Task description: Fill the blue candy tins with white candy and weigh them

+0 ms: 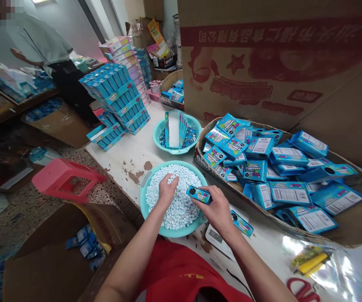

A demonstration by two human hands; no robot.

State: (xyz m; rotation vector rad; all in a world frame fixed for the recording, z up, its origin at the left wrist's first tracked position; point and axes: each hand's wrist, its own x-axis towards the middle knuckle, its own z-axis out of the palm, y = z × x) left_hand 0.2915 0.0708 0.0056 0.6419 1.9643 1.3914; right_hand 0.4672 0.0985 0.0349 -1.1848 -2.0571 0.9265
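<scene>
My left hand (167,188) rests in a teal basin (146,180) full of small white candies (181,205), fingers closed round some of them. Over the basin's right side my right hand (216,207) grips a small blue candy box (199,194). A second small blue box (242,224) lies on a white scale (218,240) just right of the basin.
A shallow cardboard tray (353,228) of blue boxes sits at right, a big carton (278,63) behind it. A second teal basin (189,121) holds flat boxes. Stacked blue boxes (118,100), a pink stool (61,178), an open carton (52,256), scissors (303,289). Another person (49,50) stands far left.
</scene>
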